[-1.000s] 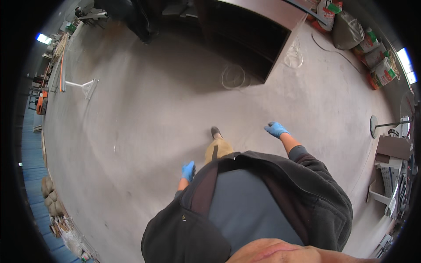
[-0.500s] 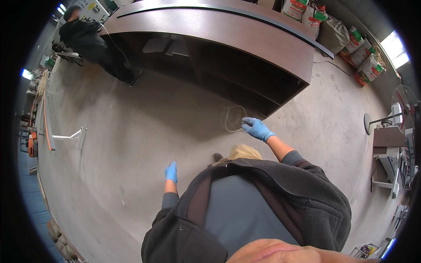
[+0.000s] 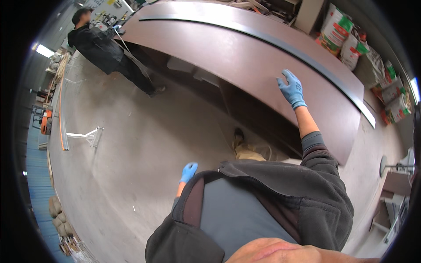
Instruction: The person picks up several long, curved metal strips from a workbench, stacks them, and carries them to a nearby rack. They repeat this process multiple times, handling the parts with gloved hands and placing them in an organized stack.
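Observation:
My right hand (image 3: 290, 89), in a blue glove, reaches over the broad brown top (image 3: 245, 57) of a large cabinet-like piece. Its thumb and forefinger are apart, and I see nothing between them; whether it touches the surface I cannot tell. My left hand (image 3: 188, 172), gloved in blue too, hangs low at my side with loosely curled fingers and nothing visible in it. A long dark metal strip (image 3: 280, 43) lies along the top's far part. By my trouser leg, a faint loop of thin clear cord (image 3: 270, 153) shows near the cabinet's lower edge.
At the far left a person (image 3: 98, 48) in dark clothes stands by the cabinet's end, a pale strap (image 3: 131, 53) hanging from a gloved hand. Filled sacks (image 3: 335, 28) line the back right. A white bracket stand (image 3: 90, 135) is on the floor at left.
My right hand has left the cord loop near the floor and risen forward over the brown top. I have come closer to the cabinet. My left hand's fingers have curled.

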Demonstrator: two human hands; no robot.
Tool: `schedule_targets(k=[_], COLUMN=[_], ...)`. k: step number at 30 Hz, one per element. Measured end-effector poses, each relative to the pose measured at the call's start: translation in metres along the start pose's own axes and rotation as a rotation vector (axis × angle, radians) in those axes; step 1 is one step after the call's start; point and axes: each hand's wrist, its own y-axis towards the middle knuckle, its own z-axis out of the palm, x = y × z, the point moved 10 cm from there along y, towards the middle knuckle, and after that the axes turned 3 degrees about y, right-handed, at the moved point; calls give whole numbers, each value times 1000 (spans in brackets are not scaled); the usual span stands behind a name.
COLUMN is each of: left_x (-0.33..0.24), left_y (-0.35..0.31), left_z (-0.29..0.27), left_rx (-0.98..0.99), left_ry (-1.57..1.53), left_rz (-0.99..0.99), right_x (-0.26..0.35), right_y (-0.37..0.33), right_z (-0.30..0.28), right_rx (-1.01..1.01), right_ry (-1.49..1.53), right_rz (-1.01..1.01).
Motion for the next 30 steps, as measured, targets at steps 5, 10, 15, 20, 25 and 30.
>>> schedule_targets(k=[5, 10, 15, 20, 25, 30], left_x=[-5, -26, -96, -187, -287, -325], left_y=[60, 76, 108, 148, 178, 204], left_z=[-7, -24, 2, 20, 25, 9], left_rx=[162, -22, 31, 165, 249, 212], left_ry=[670, -136, -113, 35, 173, 196], left_rz=[91, -439, -381, -276, -203, -254], right_x=[-94, -146, -154, -150, -153, -155], right_y=[176, 250, 248, 237, 229, 231], right_z=[46, 69, 59, 39, 29, 27], right_rx=[67, 278, 263, 194, 281, 388], right_ry=[-627, -597, -491, -438, -463, -508], right_rz=[58, 116, -2, -85, -62, -76])
